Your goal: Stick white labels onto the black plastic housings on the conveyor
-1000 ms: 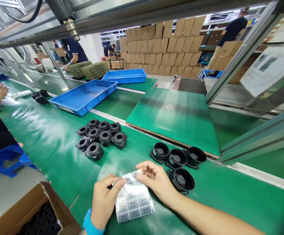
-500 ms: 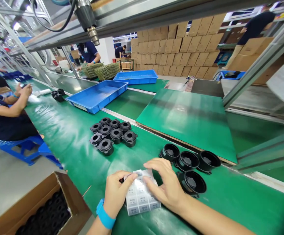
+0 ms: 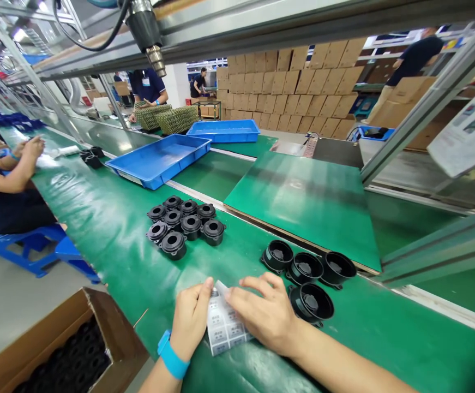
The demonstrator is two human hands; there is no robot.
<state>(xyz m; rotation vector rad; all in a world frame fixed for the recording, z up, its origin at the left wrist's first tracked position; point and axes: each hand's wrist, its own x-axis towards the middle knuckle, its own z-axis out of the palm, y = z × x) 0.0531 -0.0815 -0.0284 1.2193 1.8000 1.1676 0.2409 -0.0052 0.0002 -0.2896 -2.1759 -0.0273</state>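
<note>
A sheet of white printed labels (image 3: 220,330) lies between my hands, low over the green work surface. My left hand (image 3: 190,316), with a blue wristband, grips its left edge between thumb and fingers. From the right, my right hand (image 3: 265,314) covers the sheet's right half, its fingertips closed at the top edge where the paper curls up; its thumb is hidden. Just beyond my right hand stand several black round cup-shaped housings (image 3: 311,303), open side up. Farther off to the left sits a cluster of smaller black ring-topped parts (image 3: 174,243).
An open cardboard box (image 3: 116,333) of black parts stands at lower left. Blue trays (image 3: 159,158) lie beyond the ring-topped parts. A raised green board (image 3: 302,202) is at the back. Overhead hangs a driver tool (image 3: 147,35). A co-worker (image 3: 4,180) sits at left.
My right hand has shifted slightly left, its fingers now covering more of the label sheet. The sheet's top edge has curled up. The whole view has shifted a little.
</note>
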